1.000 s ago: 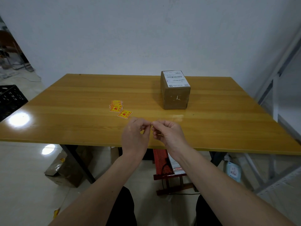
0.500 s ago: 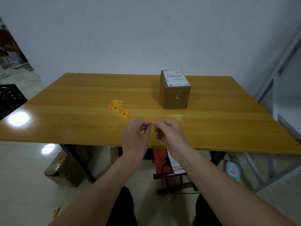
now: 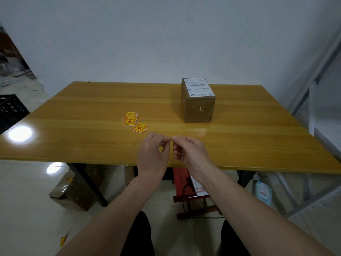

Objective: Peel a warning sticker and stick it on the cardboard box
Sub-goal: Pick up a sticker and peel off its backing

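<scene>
Yellow-and-red warning sticker (image 3: 176,135), seen edge-on, was pinched between the fingertips of the left hand (image 3: 152,154) and right hand (image 3: 191,152), both curled closed. Cardboard box (image 3: 199,103) stood beyond the right hand; spare stickers (image 3: 130,118) lay beyond the left, on the wooden table (image 3: 73,126).

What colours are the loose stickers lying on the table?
Yellow with red markings and a red border, seen in the head view: stickers.

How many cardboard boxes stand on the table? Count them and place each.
1: the cardboard box stands right of centre on the table, white label on top, beyond both hands.
</scene>
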